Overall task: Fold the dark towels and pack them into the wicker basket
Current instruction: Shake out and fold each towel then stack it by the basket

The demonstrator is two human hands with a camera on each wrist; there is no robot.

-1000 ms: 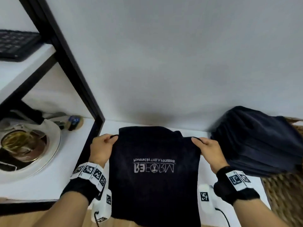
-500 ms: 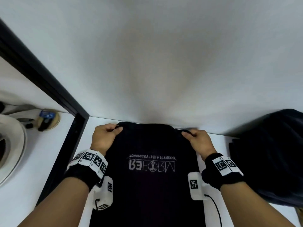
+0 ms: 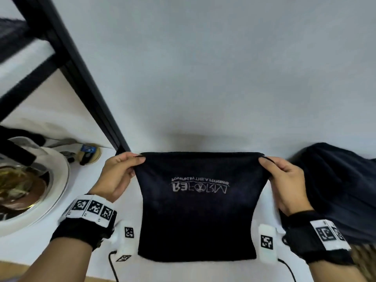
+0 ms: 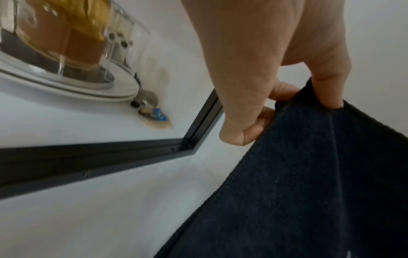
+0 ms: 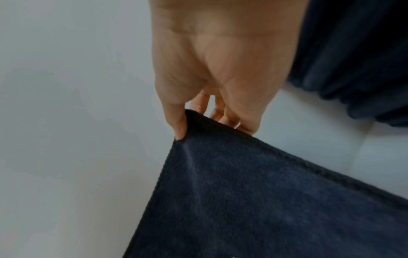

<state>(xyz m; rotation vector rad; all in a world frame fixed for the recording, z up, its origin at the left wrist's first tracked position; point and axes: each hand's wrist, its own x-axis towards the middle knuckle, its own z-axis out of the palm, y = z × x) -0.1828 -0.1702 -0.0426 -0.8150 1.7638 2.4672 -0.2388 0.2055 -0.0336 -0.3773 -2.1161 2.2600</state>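
Observation:
A dark navy towel (image 3: 199, 216) with a pale mirrored logo hangs stretched flat between my hands above the white table (image 3: 30, 247). My left hand (image 3: 119, 174) pinches its upper left corner, thumb on the near side, as the left wrist view shows on the towel (image 4: 320, 183) under my left hand (image 4: 287, 97). My right hand (image 3: 282, 178) pinches the upper right corner; the right wrist view shows the towel (image 5: 253, 200) held by my right hand (image 5: 209, 115). A heap of dark towels (image 3: 337, 190) lies at the right, over a sliver of wicker basket (image 3: 364, 259).
A black shelf frame (image 3: 85, 84) rises at the left. Left of it stands a white round appliance with a glass bowl (image 3: 30, 180), and a small wooden coaster with a blue item (image 3: 89, 153). A plain wall (image 3: 203, 68) stands right behind the table.
The towel has been lifted and pulled taut, and my hands have moved farther apart. Its lower edge now hangs free above the table. The head view has swung back left.

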